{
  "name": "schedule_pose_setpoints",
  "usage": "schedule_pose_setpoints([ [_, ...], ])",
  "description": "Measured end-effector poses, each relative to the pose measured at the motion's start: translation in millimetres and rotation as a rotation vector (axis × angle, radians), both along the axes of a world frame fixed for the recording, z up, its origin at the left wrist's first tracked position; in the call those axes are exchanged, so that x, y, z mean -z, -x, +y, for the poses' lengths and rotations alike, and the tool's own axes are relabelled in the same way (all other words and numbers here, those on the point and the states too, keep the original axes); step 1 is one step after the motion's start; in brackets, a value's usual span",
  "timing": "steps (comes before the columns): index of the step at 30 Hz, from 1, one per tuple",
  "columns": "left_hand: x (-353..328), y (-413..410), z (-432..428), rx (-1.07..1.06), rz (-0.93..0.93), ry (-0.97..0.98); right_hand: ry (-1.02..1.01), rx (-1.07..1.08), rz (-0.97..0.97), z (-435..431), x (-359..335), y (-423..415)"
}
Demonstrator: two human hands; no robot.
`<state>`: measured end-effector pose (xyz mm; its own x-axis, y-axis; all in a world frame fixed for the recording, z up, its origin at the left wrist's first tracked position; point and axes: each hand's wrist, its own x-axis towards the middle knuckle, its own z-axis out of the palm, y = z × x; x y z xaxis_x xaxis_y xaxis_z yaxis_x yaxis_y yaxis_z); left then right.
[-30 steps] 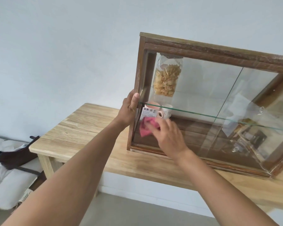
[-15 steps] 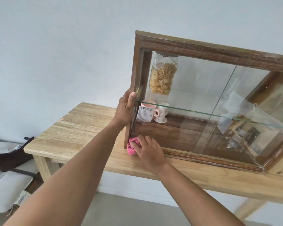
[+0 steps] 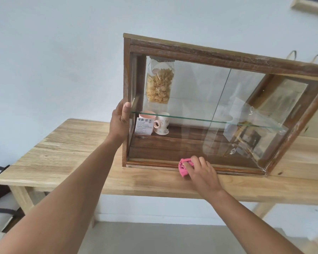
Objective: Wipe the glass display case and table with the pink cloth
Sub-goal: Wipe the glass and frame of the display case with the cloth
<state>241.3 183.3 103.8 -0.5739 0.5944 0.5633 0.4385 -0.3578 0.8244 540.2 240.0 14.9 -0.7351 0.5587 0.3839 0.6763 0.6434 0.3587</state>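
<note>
Forearms reach out from the near edge toward a pale wooden worktop (image 3: 66,154); the right hand (image 3: 202,173) lies palm-down with its fingers closed over the bunched pink cloth (image 3: 184,169), pressing it where the worktop meets the bottom front rail of the glass display case (image 3: 191,54); the cloth shows only on the left of the fingers, touching both the rail and the wood below it; the left hand (image 3: 120,120) is wrapped round the left upright of the case, thumb on the front face just at the level of the glass shelf (image 3: 209,121); the case stands on the worktop, dark brown frame with sliding glass panes; behind the glass, low on the left, a pink cup (image 3: 147,118) with a printed label (image 3: 144,128) leaning before it, and just beside it a white patterned mug (image 3: 162,125); above them a clear bag of yellow crackers (image 3: 160,85) hangs in the upper left corner; beyond stands a plain pale wall (image 3: 53,52).
</note>
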Motion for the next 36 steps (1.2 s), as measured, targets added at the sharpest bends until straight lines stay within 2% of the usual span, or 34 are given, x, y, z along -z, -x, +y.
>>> schedule_pose_setpoints([
  [3,3,1,1,-0.008,-0.019,0.034,0.121,0.108,0.011,-1,-14,-10],
  [5,3,2,2,-0.007,-0.025,0.044,0.097,0.102,0.226,-2,-42,-9],
  [8,1,-1,2,-0.018,-0.014,0.024,-0.126,-0.048,0.701,3,-111,-3],
  [11,2,-1,3,-0.015,-0.013,0.019,-0.353,-0.159,0.884,21,-185,6],
  [14,4,1,3,0.012,-0.022,0.012,-0.364,-0.169,0.866,36,-210,20],
  [18,6,0,5,0.016,-0.031,-0.006,-0.283,-0.230,0.689,36,-139,27],
  [22,4,1,5,-0.004,-0.012,0.014,-0.079,-0.310,0.300,25,-34,9],
  [24,4,2,4,-0.015,0.012,0.023,0.004,-0.332,0.136,19,-12,-1],
  [25,4,2,4,-0.010,0.013,0.019,0.009,-0.339,0.113,19,-14,-4],
  [27,6,2,5,-0.001,0.002,0.013,-0.047,-0.348,0.205,22,-36,-3],
  [32,7,1,6,0.006,-0.014,0.006,-0.132,-0.226,0.866,36,-150,23],
  [34,5,-1,5,0.009,-0.011,0.017,-0.227,-0.199,0.954,34,-179,44],
  [36,4,0,3,0.024,-0.014,0.035,-0.280,-0.217,0.939,26,-187,69],
])
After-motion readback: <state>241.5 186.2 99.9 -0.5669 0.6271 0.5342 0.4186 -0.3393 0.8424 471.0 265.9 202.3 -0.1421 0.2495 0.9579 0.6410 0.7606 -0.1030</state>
